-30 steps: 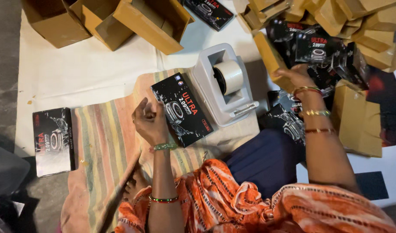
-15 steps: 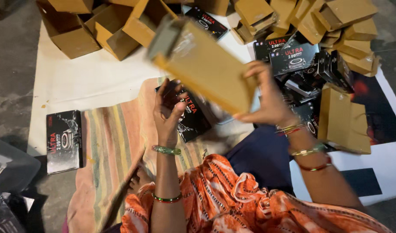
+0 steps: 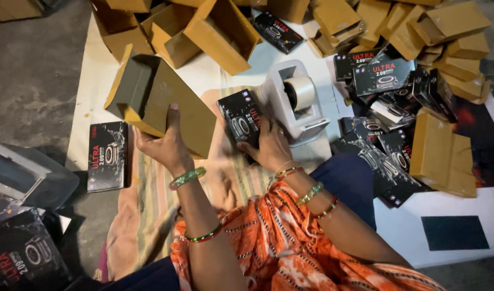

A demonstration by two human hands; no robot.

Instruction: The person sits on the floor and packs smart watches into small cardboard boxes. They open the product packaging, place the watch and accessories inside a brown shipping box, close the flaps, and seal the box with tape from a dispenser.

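My left hand (image 3: pixel 163 144) grips an open brown cardboard box (image 3: pixel 158 102) by its lower edge, holding it tilted over the striped cloth (image 3: pixel 150 199). My right hand (image 3: pixel 268 145) rests on a black printed product box (image 3: pixel 240 121) lying on the cloth beside a grey tape dispenser (image 3: pixel 295 99) with a roll of clear tape. Both wrists wear bangles.
Several open brown cartons (image 3: pixel 220 32) lie at the top, and more folded ones (image 3: pixel 441 32) at the upper right. A heap of black product boxes (image 3: pixel 387 108) sits at the right. Another black box (image 3: pixel 108 156) lies at the left, near a grey tray (image 3: pixel 21 178).
The brown cardboard box passed from my right hand to my left hand and moved left. My right hand came down onto the black product box by the dispenser.
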